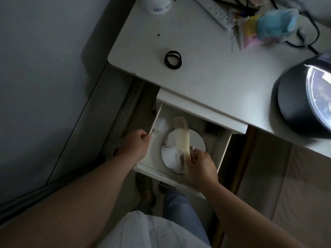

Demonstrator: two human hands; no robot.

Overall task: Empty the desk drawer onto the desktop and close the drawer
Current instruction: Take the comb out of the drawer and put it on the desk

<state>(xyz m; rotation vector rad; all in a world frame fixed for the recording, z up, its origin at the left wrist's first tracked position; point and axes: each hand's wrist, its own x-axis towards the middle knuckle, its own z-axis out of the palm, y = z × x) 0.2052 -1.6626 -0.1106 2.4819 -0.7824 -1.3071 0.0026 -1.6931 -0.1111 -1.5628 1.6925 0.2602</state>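
Right hand (198, 165) pinching floppy strip (181, 138), left hand (137, 144) gripping drawer (223, 151) edge at nine o'clock; may snag papers (172, 156).

Nothing here can be read. The white container (155, 4) at the far edge of the desktop (206, 68) carries a band of blue print low on its side, but the letters are too small and blurred to make out. The white power strip (213, 11) beside it shows only rows of sockets, no wording I can tell. The coloured packets (265, 27) heaped near the black cables have yellow, pink and blue faces, yet any lettering on them is smeared beyond reading
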